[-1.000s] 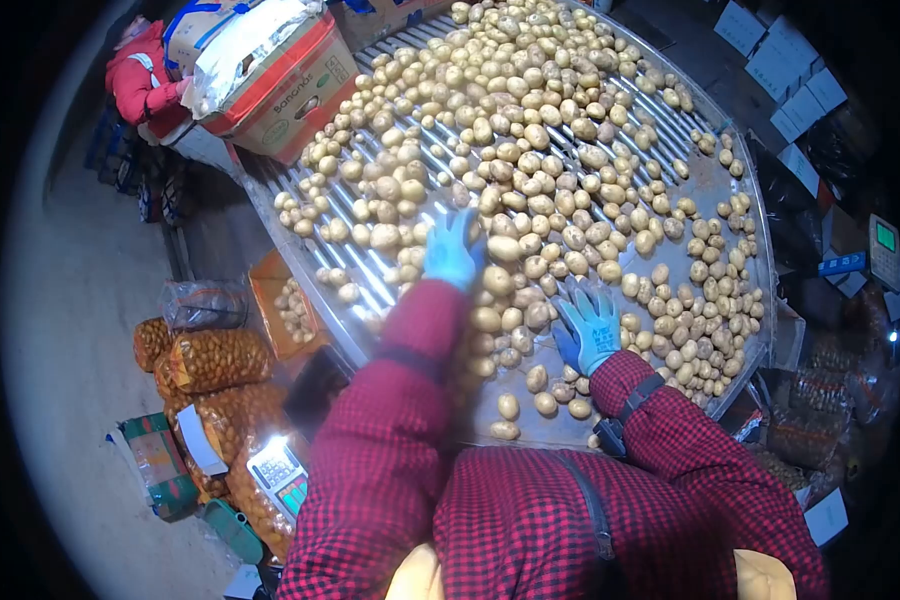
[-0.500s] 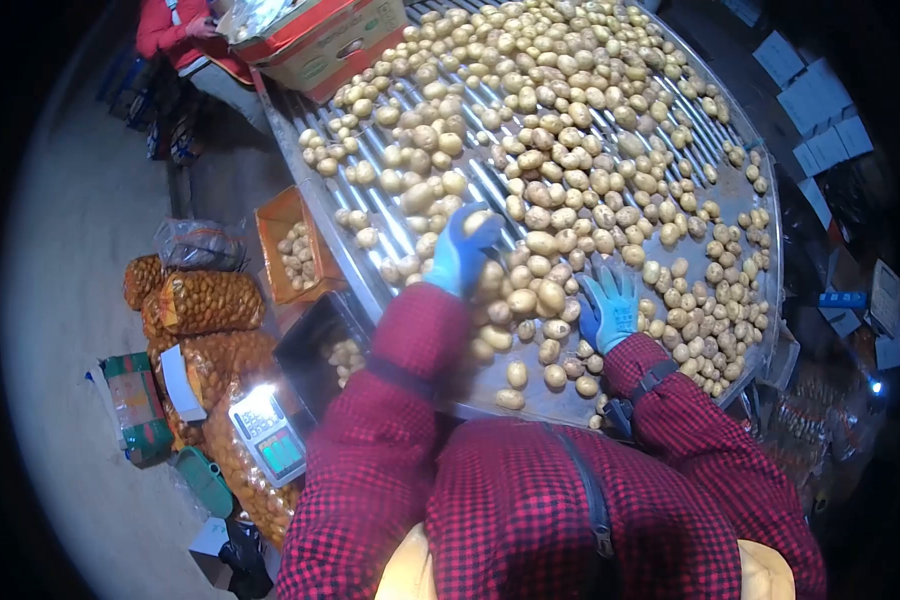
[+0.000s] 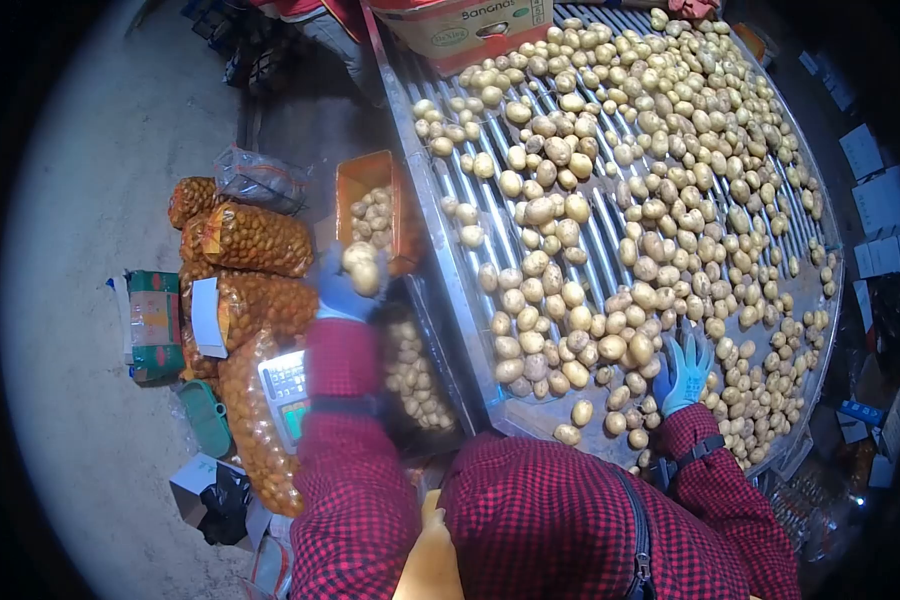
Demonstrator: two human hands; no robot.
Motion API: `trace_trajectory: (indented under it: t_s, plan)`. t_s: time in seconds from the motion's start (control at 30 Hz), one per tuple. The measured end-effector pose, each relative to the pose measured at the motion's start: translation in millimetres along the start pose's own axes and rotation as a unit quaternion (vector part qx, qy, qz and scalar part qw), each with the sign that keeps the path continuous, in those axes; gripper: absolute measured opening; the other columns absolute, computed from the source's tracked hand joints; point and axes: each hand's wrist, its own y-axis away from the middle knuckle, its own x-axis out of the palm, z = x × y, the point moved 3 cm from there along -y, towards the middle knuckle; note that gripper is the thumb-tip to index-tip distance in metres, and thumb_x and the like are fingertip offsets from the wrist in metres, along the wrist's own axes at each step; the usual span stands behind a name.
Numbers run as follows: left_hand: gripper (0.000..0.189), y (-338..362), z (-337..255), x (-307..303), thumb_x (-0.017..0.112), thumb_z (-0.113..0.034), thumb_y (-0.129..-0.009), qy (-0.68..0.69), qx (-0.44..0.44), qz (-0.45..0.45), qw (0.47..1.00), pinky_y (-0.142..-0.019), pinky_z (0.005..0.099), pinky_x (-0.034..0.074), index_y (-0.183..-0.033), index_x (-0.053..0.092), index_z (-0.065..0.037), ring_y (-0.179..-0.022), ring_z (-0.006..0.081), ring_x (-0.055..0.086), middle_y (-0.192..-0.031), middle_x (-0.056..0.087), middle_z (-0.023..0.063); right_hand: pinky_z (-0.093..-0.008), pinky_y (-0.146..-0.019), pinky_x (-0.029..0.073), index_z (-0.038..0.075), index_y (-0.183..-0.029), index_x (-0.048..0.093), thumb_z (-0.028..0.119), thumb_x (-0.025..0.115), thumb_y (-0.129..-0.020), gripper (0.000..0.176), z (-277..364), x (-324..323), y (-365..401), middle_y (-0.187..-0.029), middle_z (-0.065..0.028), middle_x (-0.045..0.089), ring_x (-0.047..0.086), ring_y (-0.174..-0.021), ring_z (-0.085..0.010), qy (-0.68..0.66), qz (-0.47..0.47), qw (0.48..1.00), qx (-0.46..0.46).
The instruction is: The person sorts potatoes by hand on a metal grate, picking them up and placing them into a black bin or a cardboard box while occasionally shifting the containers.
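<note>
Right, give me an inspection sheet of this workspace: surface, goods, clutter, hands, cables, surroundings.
Surface: slatted metal table, largely covered.
Goods: loose potatoes on the table; more in the orange crate and dark bin.
Clutter: banana box at the table's edge; scale by filled sacks.
Hands: left hand, gloved and blurred, holds at least one potato by the orange crate; right hand, gloved, spread open among the potatoes.
Cables: nothing seen.
Surroundings: floor, white boxes, part of another person.
</note>
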Motion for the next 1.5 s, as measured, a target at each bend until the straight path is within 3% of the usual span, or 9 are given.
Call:
trace_trajectory:
  t_s: [0.3, 0.5, 0.67, 0.87, 1.07, 1.13, 1.23, 1.43, 1.5]
  plan:
    - [0.053, -91, -99, -34, 0.055, -0.062, -0.092, -0.235, 0.124, -0.218, 0.939, -0.109, 0.059, 0.028, -0.131, 0.055, -0.025, -0.136, 0.0331, 0.035, -0.144, 0.041, 0.004, -0.0624, -0.113, 0.024, 0.01, -0.116, 0.062, 0.022, 0.062, -0.081, 0.037, 0, -1, 3, -0.147, -0.0188, 0.045, 0.036, -0.135, -0.0454, 0.023, 0.026, 0.999, 0.008]
    - [0.043, -179, -79, 22, 0.07, -0.037, -0.091, -0.408, 0.226, -0.079, 0.881, -0.083, 0.0354, 0.05, -0.122, 0.063, -0.007, -0.092, 0.0165, 0.06, -0.107, 0.067, 0.0036, -0.0616, -0.113, 0.024, 0.011, -0.115, 0.064, 0.021, 0.064, -0.082, 0.035, 10, -10, -6, -0.148, -0.0197, 0.045, 0.037, -0.135, -0.0451, 0.014, 0.029, 0.999, 0.027]
    - [0.039, -195, 0, 164, 0.069, -0.032, -0.09, -0.692, 0.44, 0.108, 0.562, -0.094, 0.0393, 0.049, -0.118, 0.066, -0.004, -0.106, 0.0278, 0.063, -0.113, 0.067, 0.0162, -0.062, -0.108, 0.03, 0.011, -0.112, 0.064, 0.021, 0.067, -0.077, 0.036, 12, -12, -8, -0.145, -0.0196, 0.047, 0.041, -0.129, -0.047, 0.027, 0.028, 0.999, 0.033]
    - [0.088, -237, 48, 235, 0.048, -0.074, -0.086, -0.931, 0.288, 0.012, 0.225, -0.116, 0.052, 0.026, -0.155, 0.032, -0.022, -0.143, 0.0439, 0.031, -0.159, 0.031, 0.0201, -0.0611, -0.107, 0.031, 0.013, -0.111, 0.065, 0.019, 0.069, -0.078, 0.034, 12, -14, -10, -0.146, -0.0182, 0.046, 0.04, -0.13, -0.0455, 0.023, 0.039, 0.998, 0.045]
    - [0.082, -129, 80, 242, 0.071, -0.057, -0.084, -0.93, 0.215, 0.188, 0.232, -0.115, 0.0479, 0.033, -0.147, 0.047, -0.01, -0.135, 0.0428, 0.043, -0.145, 0.047, 0.0267, -0.0641, -0.103, 0.033, 0.014, -0.111, 0.066, 0.025, 0.069, -0.075, 0.037, 9, -11, -14, -0.144, -0.0188, 0.048, 0.042, -0.126, -0.0463, 0.011, 0.036, 0.997, 0.06]
    - [0.067, -139, 78, 242, 0.077, -0.039, -0.086, -0.829, 0.096, 0.298, 0.463, -0.108, 0.0403, 0.042, -0.14, 0.054, -0.005, -0.123, 0.0312, 0.056, -0.128, 0.061, 0.0236, -0.0629, -0.102, 0.034, 0.014, -0.11, 0.066, 0.026, 0.07, -0.075, 0.037, 12, -8, -13, -0.144, -0.0182, 0.048, 0.044, -0.123, -0.0452, 0.01, 0.049, 0.996, 0.08]
    - [0.078, -220, 62, 276, 0.065, -0.06, -0.086, -0.842, 0.345, 0.13, 0.394, -0.105, 0.0471, 0.042, -0.142, 0.052, -0.008, -0.126, 0.0383, 0.052, -0.134, 0.055, 0.0246, -0.0615, -0.1, 0.036, 0.014, -0.111, 0.067, 0.027, 0.069, -0.076, 0.037, 12, -13, -16, -0.143, -0.0184, 0.05, 0.046, -0.119, -0.0443, 0.002, 0.051, 0.994, 0.099]
    - [0.098, -270, 119, 315, 0.064, -0.075, -0.075, -0.868, 0.214, -0.091, 0.44, -0.115, 0.0488, 0.031, -0.148, 0.042, -0.015, -0.141, 0.0464, 0.03, -0.153, 0.018, 0.0373, -0.0619, -0.101, 0.036, 0.014, -0.111, 0.067, 0.028, 0.068, -0.076, 0.038, 8, -13, -16, -0.139, -0.0178, 0.052, 0.045, -0.119, -0.0457, 0.018, 0.05, 0.995, 0.079]
    - [0.091, -277, 126, 293, 0.065, -0.071, -0.078, -0.865, 0.266, 0.034, 0.425, -0.114, 0.0472, 0.033, -0.144, 0.046, -0.012, -0.137, 0.0438, 0.037, -0.15, 0.028, 0.0327, -0.0628, -0.101, 0.035, 0.014, -0.11, 0.067, 0.028, 0.069, -0.076, 0.037, 7, -11, -15, -0.139, -0.0179, 0.052, 0.044, -0.12, -0.0461, 0.007, 0.052, 0.995, 0.085]
